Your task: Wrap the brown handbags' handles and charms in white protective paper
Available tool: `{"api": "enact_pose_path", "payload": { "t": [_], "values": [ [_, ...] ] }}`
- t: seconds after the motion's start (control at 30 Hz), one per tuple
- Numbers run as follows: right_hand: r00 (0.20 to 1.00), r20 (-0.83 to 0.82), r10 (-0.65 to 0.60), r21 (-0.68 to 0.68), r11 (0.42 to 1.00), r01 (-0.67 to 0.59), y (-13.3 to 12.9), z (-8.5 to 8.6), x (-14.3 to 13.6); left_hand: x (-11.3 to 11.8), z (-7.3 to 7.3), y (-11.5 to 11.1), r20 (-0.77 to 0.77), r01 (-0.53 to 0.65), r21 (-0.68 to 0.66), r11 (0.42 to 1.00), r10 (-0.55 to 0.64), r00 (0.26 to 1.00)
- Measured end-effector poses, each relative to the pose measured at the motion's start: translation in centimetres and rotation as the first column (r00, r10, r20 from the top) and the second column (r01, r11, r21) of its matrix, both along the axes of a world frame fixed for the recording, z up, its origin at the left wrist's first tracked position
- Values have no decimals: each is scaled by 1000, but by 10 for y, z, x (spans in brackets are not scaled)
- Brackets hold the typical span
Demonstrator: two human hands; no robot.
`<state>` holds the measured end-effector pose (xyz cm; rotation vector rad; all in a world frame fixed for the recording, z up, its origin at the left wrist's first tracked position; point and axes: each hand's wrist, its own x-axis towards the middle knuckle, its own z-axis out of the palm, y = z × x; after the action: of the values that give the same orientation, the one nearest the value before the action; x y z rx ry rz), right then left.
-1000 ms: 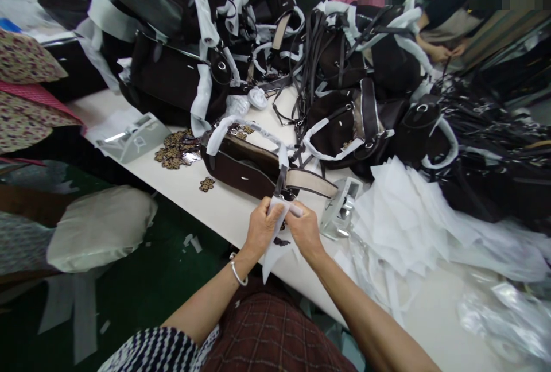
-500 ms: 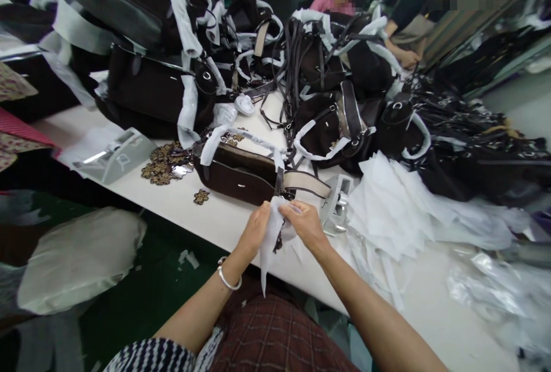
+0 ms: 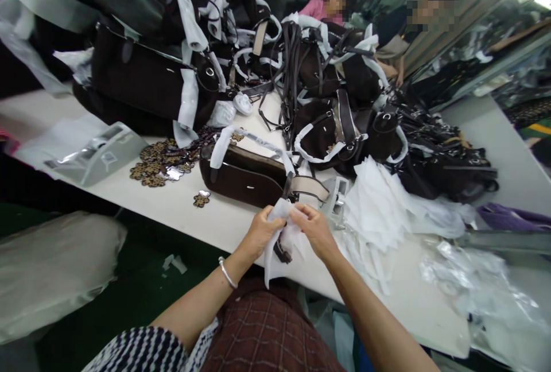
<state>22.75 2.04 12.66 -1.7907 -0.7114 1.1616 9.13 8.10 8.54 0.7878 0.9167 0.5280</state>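
My left hand [image 3: 260,231] is closed on a thin white paper sheet [image 3: 272,257] that hangs down past the table edge. My right hand [image 3: 310,227] pinches the same paper from the other side, close to the left. A dark strap end or tassel [image 3: 282,250] dangles below the paper, partly covered by it. Just beyond my hands lies a dark brown handbag [image 3: 241,179], open at the top, its handle [image 3: 258,141] wrapped in white. A beige-lined strap [image 3: 309,187] sticks out at the bag's right end.
Patterned flower-shaped tags [image 3: 157,164] lie left of the bag. A tape dispenser [image 3: 101,154] stands further left, another [image 3: 338,202] at the right. White sheets [image 3: 376,205] are piled beside it. More dark bags [image 3: 138,85] fill the back. A person in pink [image 3: 321,9] is across the table.
My hands have shifted slightly and still hold the paper. More of the dark dangling piece shows beneath it. The camera view has turned a little to the right.
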Motion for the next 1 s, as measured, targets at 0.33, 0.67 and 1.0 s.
{"api": "enact_pose_path", "payload": {
  "t": [0.33,0.67,1.0],
  "values": [
    [141,972,190,-5,613,-790,-27,30,44,-11,18,5,107,79,-191,978,-60,992],
    [-24,948,316,-112,264,-958,48,42,44,-16,15,-4,81,121,-39,992,-118,990],
    [24,817,576,-193,313,-930,79,46,28,-25,25,0,-28,182,221,958,-181,983]
  ]
}}
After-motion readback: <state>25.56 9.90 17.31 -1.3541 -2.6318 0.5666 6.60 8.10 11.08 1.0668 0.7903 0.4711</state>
